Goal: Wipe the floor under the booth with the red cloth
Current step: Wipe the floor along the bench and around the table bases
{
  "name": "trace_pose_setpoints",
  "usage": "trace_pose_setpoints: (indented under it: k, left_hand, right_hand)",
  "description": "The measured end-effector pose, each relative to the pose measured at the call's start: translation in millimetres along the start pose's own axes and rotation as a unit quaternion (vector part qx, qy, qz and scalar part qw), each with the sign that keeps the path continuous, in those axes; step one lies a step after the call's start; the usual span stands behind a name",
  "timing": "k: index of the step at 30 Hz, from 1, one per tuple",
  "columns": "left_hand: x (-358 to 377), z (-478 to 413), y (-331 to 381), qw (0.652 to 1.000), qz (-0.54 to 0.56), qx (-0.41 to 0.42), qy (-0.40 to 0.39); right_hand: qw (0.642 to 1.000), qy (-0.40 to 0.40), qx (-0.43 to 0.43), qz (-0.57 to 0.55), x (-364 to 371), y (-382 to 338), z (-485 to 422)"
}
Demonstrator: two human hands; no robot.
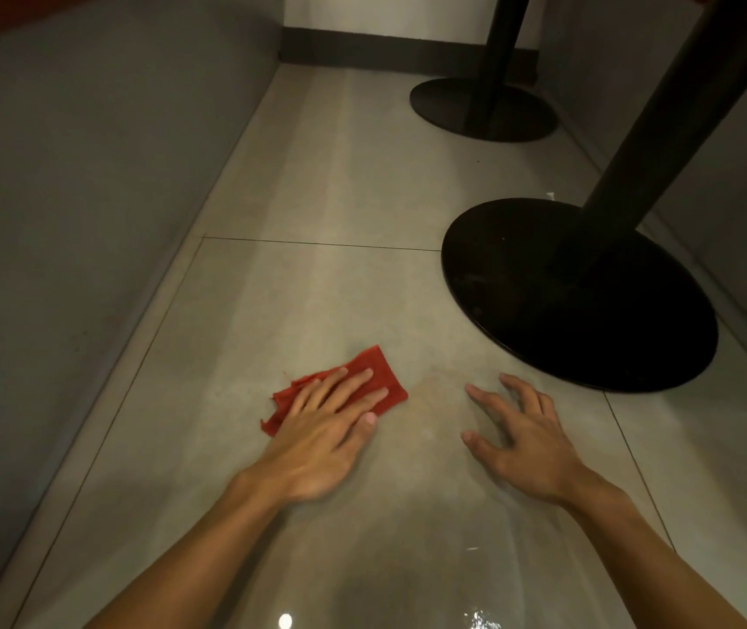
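Cloth: a crumpled red fabric cloth (339, 387) lies flat on the glossy beige tiled floor (299, 283).
Left hand (324, 424): fingers straight, pressing the cloth down.
Right hand (523, 435): fingers spread and loosely bent, fingertips on bare tile, holding nothing.
Beyond: a round black metal table base (544, 311) stands just past the right hand; grey booth panel (67, 197) at left.

On the floor (317, 288), between the booth panel (67, 197) at left and two pedestal bases at right, a person's left hand (326, 424) lies flat on a cloth (383, 379). The right hand (526, 442) is beside it, just before the nearer base (544, 311). The farther base (485, 113) stands behind, near the back wall (385, 11).
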State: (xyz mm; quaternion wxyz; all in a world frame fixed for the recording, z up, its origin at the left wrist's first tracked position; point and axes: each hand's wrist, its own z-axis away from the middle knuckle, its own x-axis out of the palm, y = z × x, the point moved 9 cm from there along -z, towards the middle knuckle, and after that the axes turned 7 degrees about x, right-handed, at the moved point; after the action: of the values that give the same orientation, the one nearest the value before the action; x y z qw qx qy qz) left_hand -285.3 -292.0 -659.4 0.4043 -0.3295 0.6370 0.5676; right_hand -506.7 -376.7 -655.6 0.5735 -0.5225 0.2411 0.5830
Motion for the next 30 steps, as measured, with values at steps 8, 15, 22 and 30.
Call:
trace_pose_setpoints:
  k: [8,15,22,30]
  left_hand:
    - [-73,47,-53,0.856,0.407,-0.146,0.283]
    - [-80,166,-126,0.964,-0.044,-0.222,0.14]
    - [-55,223,-138,0.955,-0.075,-0.277,0.082]
    - [-58,223,-133,0.958,-0.064,-0.265,0.087]
  right_hand:
    - [0.978,0.167,-0.092,-0.081,-27,-114,25]
    - [0.995,0.023,-0.092,0.02,48,-190,2]
    - [0.994,-0.007,-0.078,0.083,59,-201,-40]
    - [0.962,-0.04,-0.231,0.141,105,-279,3]
